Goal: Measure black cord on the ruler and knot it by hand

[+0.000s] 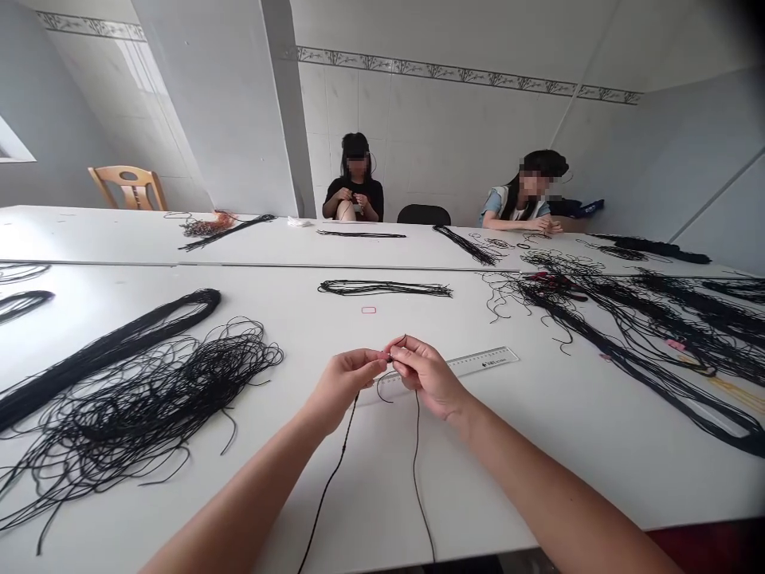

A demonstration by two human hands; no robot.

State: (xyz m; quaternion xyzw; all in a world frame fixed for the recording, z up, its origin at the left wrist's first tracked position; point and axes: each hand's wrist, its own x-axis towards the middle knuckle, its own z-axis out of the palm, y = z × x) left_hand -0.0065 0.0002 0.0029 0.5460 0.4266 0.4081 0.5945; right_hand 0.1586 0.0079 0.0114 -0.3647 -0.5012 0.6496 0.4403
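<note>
Both hands pinching at centre: left hand and right hand close fingertips on a small pink piece, its axis too small to read, on black cord. Two strands trail bodyward over the white worktop. Plastic ruler lies just beyond the right hand, angled up-right. Loose cord heap well left; tangled hanks right; open room between.

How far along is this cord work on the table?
Done, it seems: the straight black cord bundle lying flat beyond the hands. In hand: the left hand and right hand pinch a small pink piece on a black cord. Still left, apparently: the loose black cord tangle at the table's left.
</note>
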